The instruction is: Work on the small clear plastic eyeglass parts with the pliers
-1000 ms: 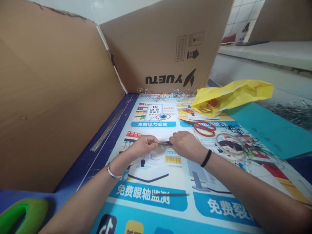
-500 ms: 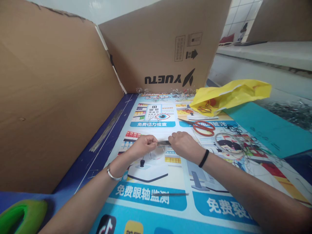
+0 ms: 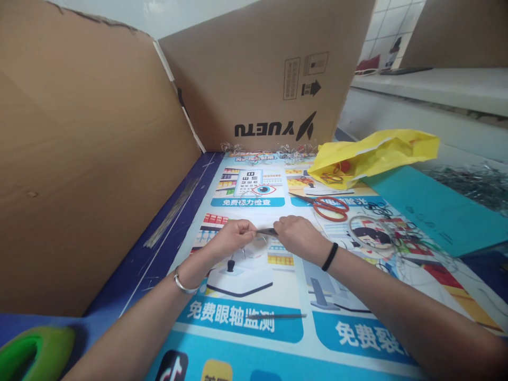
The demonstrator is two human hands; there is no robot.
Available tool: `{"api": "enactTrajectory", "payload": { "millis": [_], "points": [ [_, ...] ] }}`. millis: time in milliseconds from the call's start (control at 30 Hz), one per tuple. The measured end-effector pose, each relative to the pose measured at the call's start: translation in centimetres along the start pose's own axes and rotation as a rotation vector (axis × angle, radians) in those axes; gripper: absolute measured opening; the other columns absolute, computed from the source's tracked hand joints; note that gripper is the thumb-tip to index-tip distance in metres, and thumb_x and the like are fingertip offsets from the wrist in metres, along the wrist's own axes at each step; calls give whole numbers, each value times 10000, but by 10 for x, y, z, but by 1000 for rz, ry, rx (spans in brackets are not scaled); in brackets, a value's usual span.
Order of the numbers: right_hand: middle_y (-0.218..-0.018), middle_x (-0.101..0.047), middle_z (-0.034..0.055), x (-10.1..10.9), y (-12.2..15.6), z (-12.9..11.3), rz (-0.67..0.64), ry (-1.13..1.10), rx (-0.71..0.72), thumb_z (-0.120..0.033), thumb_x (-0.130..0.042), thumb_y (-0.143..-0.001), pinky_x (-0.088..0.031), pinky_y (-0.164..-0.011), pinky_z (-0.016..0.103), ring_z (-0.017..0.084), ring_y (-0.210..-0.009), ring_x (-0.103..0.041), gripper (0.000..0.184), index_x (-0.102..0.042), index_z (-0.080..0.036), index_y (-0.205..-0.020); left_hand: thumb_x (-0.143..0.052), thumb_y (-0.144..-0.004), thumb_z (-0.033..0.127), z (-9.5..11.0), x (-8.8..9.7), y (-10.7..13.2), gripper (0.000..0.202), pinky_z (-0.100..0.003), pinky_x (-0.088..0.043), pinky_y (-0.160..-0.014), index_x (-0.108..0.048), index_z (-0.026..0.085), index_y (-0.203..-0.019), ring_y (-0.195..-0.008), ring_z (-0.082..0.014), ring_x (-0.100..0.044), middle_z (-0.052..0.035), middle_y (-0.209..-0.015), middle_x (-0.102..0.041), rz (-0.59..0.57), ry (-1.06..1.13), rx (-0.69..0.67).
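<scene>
Hardly any chg vs. a sec ago: R hand (image 3: 298, 236) still gripping slim pliers (image 3: 267, 231), L hand (image 3: 237, 236) pinched at their tip (on what, can't tell), so prob. same step ongoing.

Just below the centre of the frame, the pliers (image 3: 267, 232) are being held nearly level, showing as a short dark-grey metal taper that is narrowing toward the left; their handles are being hidden in a grip. Near their tip a thin, pale wire (image 3: 265, 242) is curving downward in a loose arc, its outline blurring against the print beneath.
</scene>
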State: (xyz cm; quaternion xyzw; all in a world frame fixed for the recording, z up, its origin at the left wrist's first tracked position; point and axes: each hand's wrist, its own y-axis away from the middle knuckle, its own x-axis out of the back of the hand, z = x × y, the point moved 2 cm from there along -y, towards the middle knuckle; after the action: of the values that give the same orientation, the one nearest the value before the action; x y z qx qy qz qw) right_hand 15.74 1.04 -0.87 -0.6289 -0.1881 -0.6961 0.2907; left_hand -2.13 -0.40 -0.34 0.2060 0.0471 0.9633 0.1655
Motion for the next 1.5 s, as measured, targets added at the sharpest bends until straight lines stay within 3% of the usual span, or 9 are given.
{"api": "enactTrajectory", "payload": {
  "millis": [233,433,733,1033,1500],
  "points": [
    [-871,-615,92,1,-1,1,-95,-98,-131,-317,-398,-866,-355,-613,255,180,-794,-570,248,-580,-153,-900,-555,-718,342,4,-1,1,198,-195,-197,-431,-552,145,-741,-419,-41,-293,60,-480,-415,-35,151,9],
    [-870,-621,77,2,0,1,-90,-139,-143,-396,-365,-880,-357,-608,251,177,-800,-578,314,-580,-167,-897,-535,-726,357,6,-1,1,213,-190,-235,-446,-543,144,-720,-433,-45,-336,48,-493,-450,-23,220,5],
    [-847,-620,68,1,1,2,-52,-148,-151,-414,-355,-880,-345,-602,249,172,-785,-567,332,-585,-174,-873,-484,-744,311,6,-2,3,177,-179,-298,-465,-568,157,-729,-460,-54,-362,45,-525,-493,116,31,-47],
    [-842,-615,84,6,2,-2,-39,-123,-148,-426,-347,-881,-353,-627,263,180,-793,-559,363,-594,-160,-869,-450,-722,216,8,-4,2,142,-183,-304,-478,-557,154,-650,-477,-60,-381,36,-537,-515,183,-160,-118],
    [-830,-607,101,8,3,-8,-56,-49,-186,-317,-400,-865,-346,-589,260,190,-767,-569,240,-568,-146,-874,-443,-729,216,6,-7,3,135,-179,-333,-488,-555,165,-671,-482,-70,-434,32,-542,-559,272,-229,-144]
  ]
}}
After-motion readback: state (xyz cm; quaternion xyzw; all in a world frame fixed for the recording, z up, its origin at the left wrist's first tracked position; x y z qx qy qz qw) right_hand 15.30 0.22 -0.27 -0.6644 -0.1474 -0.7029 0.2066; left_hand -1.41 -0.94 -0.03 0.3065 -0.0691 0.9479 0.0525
